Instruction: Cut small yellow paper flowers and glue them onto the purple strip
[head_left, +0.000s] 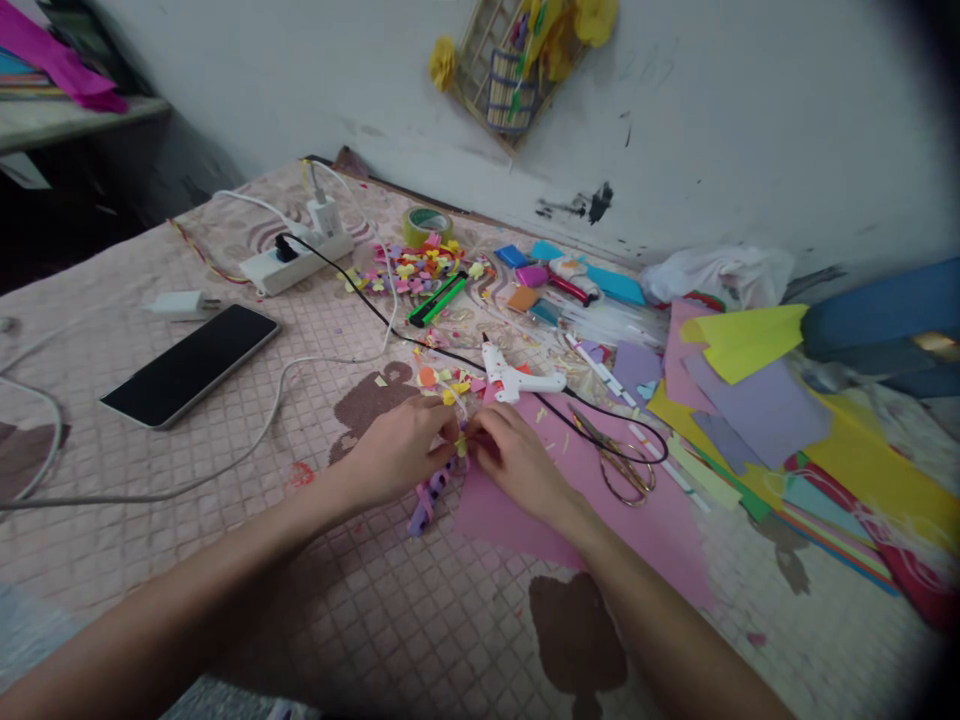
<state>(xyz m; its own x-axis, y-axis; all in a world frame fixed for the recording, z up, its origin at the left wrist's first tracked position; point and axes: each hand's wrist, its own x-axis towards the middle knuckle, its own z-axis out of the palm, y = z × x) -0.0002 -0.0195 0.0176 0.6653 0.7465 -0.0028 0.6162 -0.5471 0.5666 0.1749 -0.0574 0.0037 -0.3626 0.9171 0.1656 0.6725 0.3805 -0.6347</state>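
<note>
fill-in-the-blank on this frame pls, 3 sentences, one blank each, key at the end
1. The white glue gun lies just beyond both hands, its cord coloured ____.
2. The scissors lie to the ____ of the right hand.
3. The left hand and right hand pinch a small piece at the edge of a ____ sheet.

Missing words: black; right; pink

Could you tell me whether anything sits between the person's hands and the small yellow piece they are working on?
Nothing visible does. The left hand and right hand both meet at the small yellow piece, pinching it directly above the purple strip at the pink sheet's edge. The glue gun lies beyond, apart.
</note>
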